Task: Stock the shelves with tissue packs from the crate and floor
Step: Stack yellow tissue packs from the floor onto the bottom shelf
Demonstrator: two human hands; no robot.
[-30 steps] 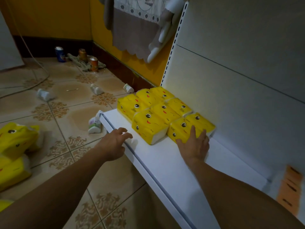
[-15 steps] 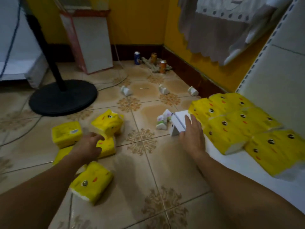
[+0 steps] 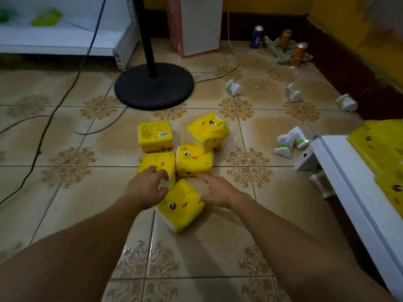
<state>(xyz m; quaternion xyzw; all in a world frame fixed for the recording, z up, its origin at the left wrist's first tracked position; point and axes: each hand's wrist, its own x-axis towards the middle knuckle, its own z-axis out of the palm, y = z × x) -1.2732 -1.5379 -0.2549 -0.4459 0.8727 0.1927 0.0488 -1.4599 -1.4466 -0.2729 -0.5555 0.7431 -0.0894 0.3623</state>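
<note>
1. Your left hand point(image 3: 148, 189) is low over the tiled floor point(image 3: 76, 203). Its fingers are curled round the white near end of the left pack point(image 3: 157, 162), so it's gripping that one.
2. Your right hand point(image 3: 216, 191) is just right of it. The index finger is straight and points far-left at the near edge of the middle pack point(image 3: 194, 162); the other fingers are loosely bent and hold nothing. Can't tell if the fingertip touches.
3. There are 5 yellow tissue packs clustered on the floor between your hands and the fan base point(image 3: 153, 88):
   - The near pack point(image 3: 181, 205) lies face up and skewed, between your 2 wrists.
   - The left pack and middle pack lie side by side, touching.
   - The far-left pack point(image 3: 154, 136) lies label side up.
   - The far-right pack point(image 3: 207, 132) is tilted and leans on the middle pack.
4. The white shelf point(image 3: 349, 188) runs along the right edge, with the shelved packs point(image 3: 379, 149) on its far end, blurred.
5. Some small white packs point(image 3: 290, 142) lie on the floor just left of the shelf's far corner.
6. There are 3 cans point(image 3: 257, 37) at the far wall.
</note>
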